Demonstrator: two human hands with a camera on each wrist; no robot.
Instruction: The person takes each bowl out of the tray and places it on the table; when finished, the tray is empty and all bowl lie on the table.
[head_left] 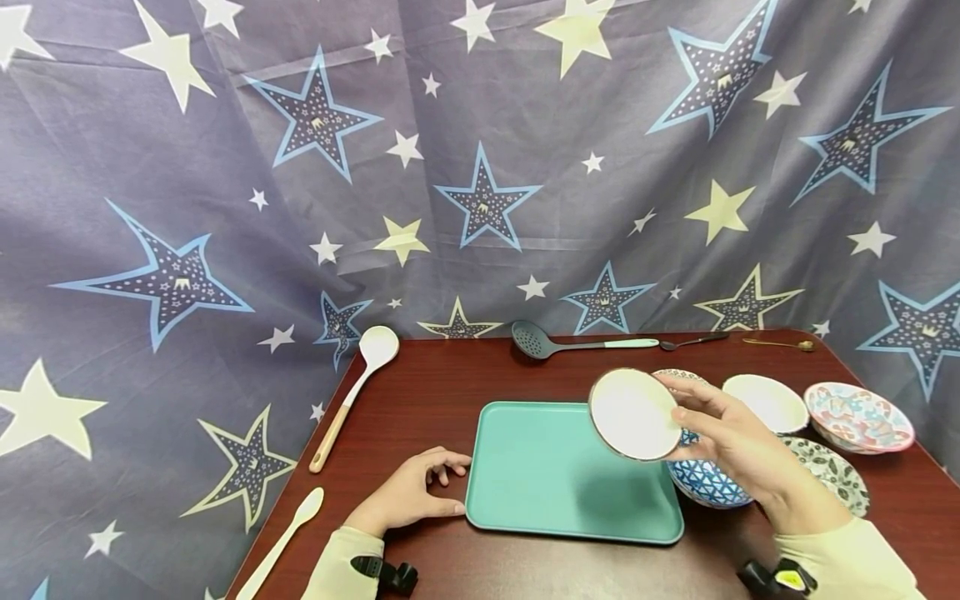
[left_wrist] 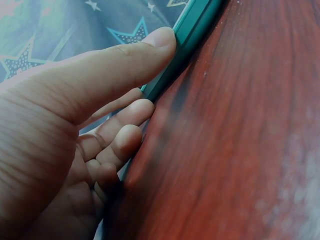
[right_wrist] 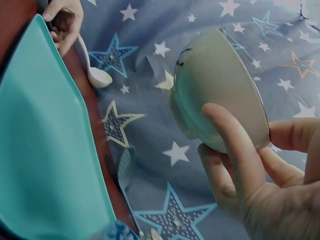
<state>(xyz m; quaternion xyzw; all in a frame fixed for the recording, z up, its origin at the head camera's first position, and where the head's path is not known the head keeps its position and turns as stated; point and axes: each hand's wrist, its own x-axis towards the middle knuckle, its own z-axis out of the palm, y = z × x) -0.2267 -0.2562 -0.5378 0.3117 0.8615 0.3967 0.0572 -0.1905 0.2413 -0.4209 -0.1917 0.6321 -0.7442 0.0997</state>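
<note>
A white bowl [head_left: 636,414] is tilted above the right part of the green tray [head_left: 555,467], its pale inside facing the head camera. My right hand [head_left: 738,446] grips it by the rim and outer wall. In the right wrist view the bowl [right_wrist: 220,90] shows its plain outside, with fingers spread under its base. On the tray's left edge rest the thumb and fingertips of my left hand [head_left: 412,492]. The left wrist view shows that thumb [left_wrist: 160,42] straight against the tray's side wall [left_wrist: 192,35], the other fingers loosely bent.
Right of the tray are blue patterned bowls [head_left: 708,485], another white bowl [head_left: 765,403], a pink patterned bowl [head_left: 858,417] and a leaf-patterned dish [head_left: 832,475]. A skimmer [head_left: 532,342] lies at the back with small spoons. A white ladle [head_left: 378,346] and pale spoon [head_left: 281,542] lie left.
</note>
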